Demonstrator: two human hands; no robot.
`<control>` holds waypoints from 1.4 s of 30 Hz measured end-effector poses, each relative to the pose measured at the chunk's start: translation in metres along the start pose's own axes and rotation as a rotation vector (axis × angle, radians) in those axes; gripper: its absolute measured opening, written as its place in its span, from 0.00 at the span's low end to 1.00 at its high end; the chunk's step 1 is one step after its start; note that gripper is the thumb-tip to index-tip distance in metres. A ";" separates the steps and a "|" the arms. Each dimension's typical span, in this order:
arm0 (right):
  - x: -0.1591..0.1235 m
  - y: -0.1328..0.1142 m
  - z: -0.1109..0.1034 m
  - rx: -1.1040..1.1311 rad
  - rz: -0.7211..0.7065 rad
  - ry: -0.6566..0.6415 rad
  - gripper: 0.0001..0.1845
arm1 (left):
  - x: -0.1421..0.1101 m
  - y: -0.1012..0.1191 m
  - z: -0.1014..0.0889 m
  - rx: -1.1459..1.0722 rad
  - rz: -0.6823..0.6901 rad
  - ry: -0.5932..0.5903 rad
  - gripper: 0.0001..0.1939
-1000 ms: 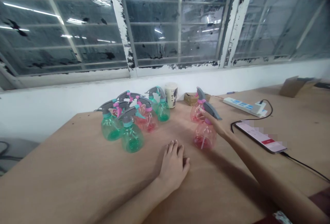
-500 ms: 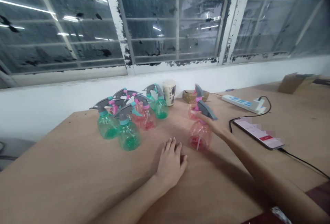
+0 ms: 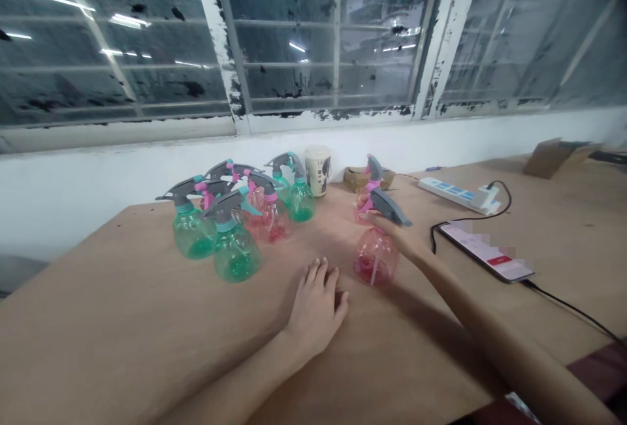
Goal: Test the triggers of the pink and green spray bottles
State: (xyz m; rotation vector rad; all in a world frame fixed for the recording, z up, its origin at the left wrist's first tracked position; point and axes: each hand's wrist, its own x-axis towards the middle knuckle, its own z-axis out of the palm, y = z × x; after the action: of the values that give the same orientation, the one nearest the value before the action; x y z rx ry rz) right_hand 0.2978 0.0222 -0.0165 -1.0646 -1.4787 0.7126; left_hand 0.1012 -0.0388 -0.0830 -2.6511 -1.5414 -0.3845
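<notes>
My left hand [image 3: 316,307] lies flat on the wooden table [image 3: 147,340], fingers slightly spread, holding nothing. My right hand [image 3: 392,230] is closed around the neck of a pink spray bottle [image 3: 376,258] with a grey trigger head; it stands upright, a little red at its base. Just behind it is a second pink spray bottle [image 3: 361,206], partly hidden. To the left stand several more: a green spray bottle [image 3: 236,255] in front, another green spray bottle [image 3: 193,232] beside it, a pink spray bottle [image 3: 274,219] and a green spray bottle [image 3: 300,200] farther back.
A paper cup [image 3: 318,170] and a small cardboard box [image 3: 355,179] stand by the wall. To the right are a white power strip [image 3: 448,193], a phone [image 3: 482,252] with a cable, and an open carton [image 3: 548,158]. A barred window is behind.
The view has shifted slightly, so the bottles and hands appear a little farther left. My right hand stays on the pink spray bottle, and my left hand still rests on the table.
</notes>
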 end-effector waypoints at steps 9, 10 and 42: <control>-0.012 0.004 -0.012 -0.057 0.047 0.031 0.15 | 0.001 -0.002 0.002 0.000 0.024 0.028 0.22; -0.013 0.004 -0.013 -0.064 0.051 0.034 0.15 | 0.001 -0.003 0.002 0.000 0.027 0.038 0.22; -0.015 0.004 -0.014 -0.038 0.034 -0.011 0.21 | 0.001 -0.003 0.000 0.026 0.025 0.024 0.21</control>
State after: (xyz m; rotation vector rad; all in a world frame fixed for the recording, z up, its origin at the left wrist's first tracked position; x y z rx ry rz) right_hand 0.3121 0.0086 -0.0235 -1.1186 -1.4915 0.7177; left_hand 0.0991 -0.0363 -0.0832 -2.6330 -1.4952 -0.3910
